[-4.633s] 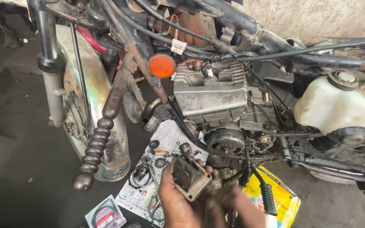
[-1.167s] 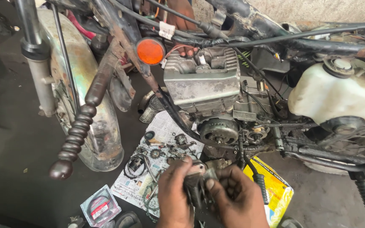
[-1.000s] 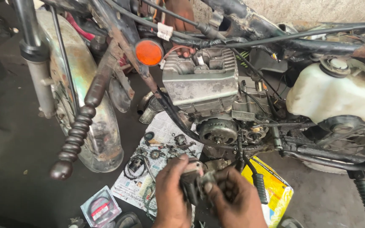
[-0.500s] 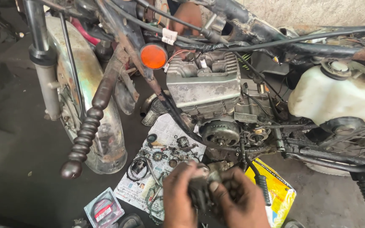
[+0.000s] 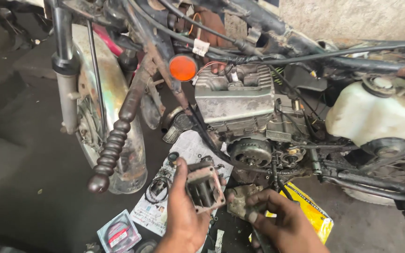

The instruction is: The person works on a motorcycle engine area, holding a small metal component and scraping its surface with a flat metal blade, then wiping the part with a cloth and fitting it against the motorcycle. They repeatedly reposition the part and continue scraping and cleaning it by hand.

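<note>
Head view: left hand [image 5: 183, 213] grips square metal engine part [image 5: 205, 186], held up over newspaper [image 5: 179, 187] below engine [image 5: 240, 107]. Right hand [image 5: 287, 222] closes on small dark tool [image 5: 251, 216]. Step looks like inspection; next move likely needs steady alignment.

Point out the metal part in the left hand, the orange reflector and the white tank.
Metal part [image 5: 205, 187], head view, its ribbed face.
Orange reflector [image 5: 182, 68], head view, lens centre.
White tank [image 5: 371, 117], head view, its side wall.
</note>
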